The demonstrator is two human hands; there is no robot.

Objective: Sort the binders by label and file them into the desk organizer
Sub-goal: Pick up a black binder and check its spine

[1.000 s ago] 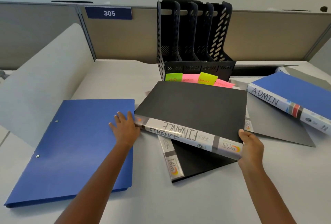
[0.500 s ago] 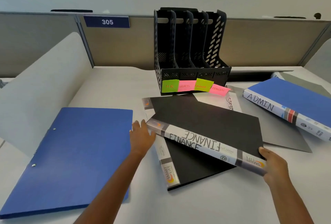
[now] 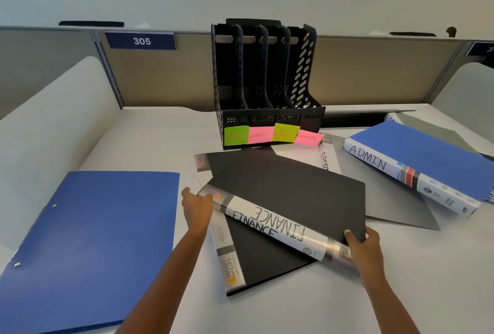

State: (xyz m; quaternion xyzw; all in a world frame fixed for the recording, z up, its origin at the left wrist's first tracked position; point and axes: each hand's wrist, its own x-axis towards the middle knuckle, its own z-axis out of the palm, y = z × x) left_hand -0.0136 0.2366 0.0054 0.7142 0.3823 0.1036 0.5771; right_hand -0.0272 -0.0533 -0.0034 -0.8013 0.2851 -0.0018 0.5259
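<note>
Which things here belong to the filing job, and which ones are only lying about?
Job: FINANCE binder, ADMIN binder, blue folder, lower black binder, desk organizer, sticky labels.
Lying about: 305 sign, partition panel.

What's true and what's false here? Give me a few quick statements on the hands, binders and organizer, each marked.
1. The right hand grips the FINANCE binder at its spine end. True.
2. The desk organizer already holds binders. False: its four slots look empty.
3. The ADMIN binder is blue and lies right of the FINANCE binder. True.
4. The FINANCE sticky note is pink. False: it is green.
5. The left hand rests on the blue folder. False: it is off the blue folder, touching the FINANCE binder's other end.
</note>
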